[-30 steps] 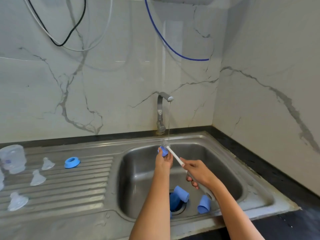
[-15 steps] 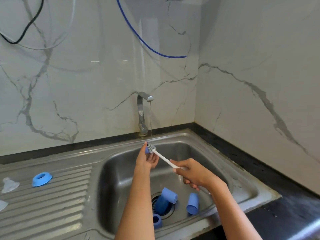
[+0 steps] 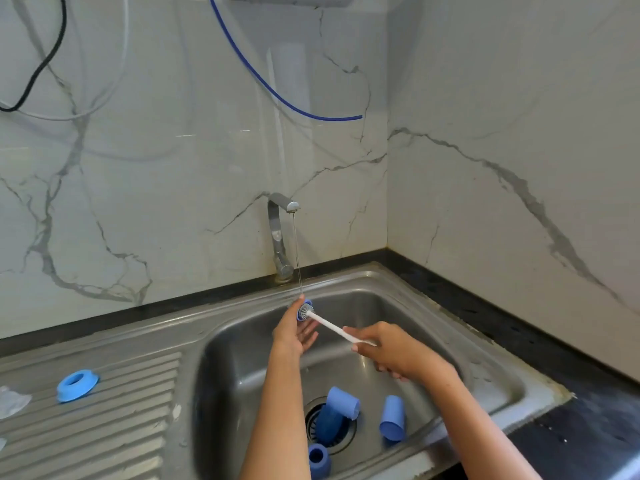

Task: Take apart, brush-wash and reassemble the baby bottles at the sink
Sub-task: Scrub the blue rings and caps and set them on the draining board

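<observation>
Small blue plastic bottle ring (image 3: 307, 304) under thin tap stream; left hand (image 3: 294, 332) pinches it, right hand (image 3: 391, 351) grips white-handled bristle brush (image 3: 329, 323) pressed inside.

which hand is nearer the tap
Left. The left hand is just below and in front of the tap, under its stream; the right hand is further right and nearer the person.

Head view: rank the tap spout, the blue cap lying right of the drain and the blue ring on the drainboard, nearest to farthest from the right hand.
1. Blue cap, in the basin just below the right hand.
2. Tap spout, up behind at the wall.
3. Blue ring, far left on the drainboard.
</observation>
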A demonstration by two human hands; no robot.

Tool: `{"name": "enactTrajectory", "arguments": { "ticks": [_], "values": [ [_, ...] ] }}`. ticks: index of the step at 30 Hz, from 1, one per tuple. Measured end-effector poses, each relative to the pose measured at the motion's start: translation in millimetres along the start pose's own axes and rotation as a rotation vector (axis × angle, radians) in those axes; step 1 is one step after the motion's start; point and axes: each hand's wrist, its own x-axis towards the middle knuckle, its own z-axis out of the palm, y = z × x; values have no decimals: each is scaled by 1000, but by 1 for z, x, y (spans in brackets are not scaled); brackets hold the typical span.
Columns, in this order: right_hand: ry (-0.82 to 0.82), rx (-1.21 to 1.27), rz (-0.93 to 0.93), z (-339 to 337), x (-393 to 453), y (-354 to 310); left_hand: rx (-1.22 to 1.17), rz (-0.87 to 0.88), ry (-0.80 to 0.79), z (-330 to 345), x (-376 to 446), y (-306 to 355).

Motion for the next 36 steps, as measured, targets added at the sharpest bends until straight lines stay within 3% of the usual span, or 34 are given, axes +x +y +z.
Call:
{"name": "enactTrajectory", "arguments": {
  "ticks": [2,6,7,9,12,14,15,18,20,22,25,27,30,33,36],
  "values": [
    [23,17,9,10,1,-4,-47,-37,-60,1,-2,-1],
    [-234,776,185,8,5,-10,-410,-56,-264,5,-12,6],
    [-259,857,207,8,6,-11,-451,-36,-284,6,-14,10],
    [-185,671,178,12,6,-11,-358,13,-205,7,-12,9],
    [68,-144,14,18,6,-9,-99,109,156,8,-8,-5],
    [151,-387,-57,19,10,-5,-81,164,263,10,-6,-7],
    [138,-298,-62,19,11,-5,-92,177,225,10,-6,-5],
    [-92,436,64,11,8,-6,-283,84,-81,6,-5,1],
    [-217,699,156,4,6,-7,-471,43,-215,5,-6,6],
    [-190,654,148,5,7,-7,-459,80,-196,8,-4,6],
    [64,26,47,17,11,-5,-256,147,143,13,2,-7],
    [166,-312,-35,20,15,-5,-241,191,308,15,2,-11],
    [127,-309,-94,13,16,-9,-364,196,289,14,-1,-3],
    [-12,-67,-30,6,11,-5,-497,75,113,4,-2,-1],
    [-40,167,3,0,4,-3,-483,51,-17,3,2,1]
  ]
}}
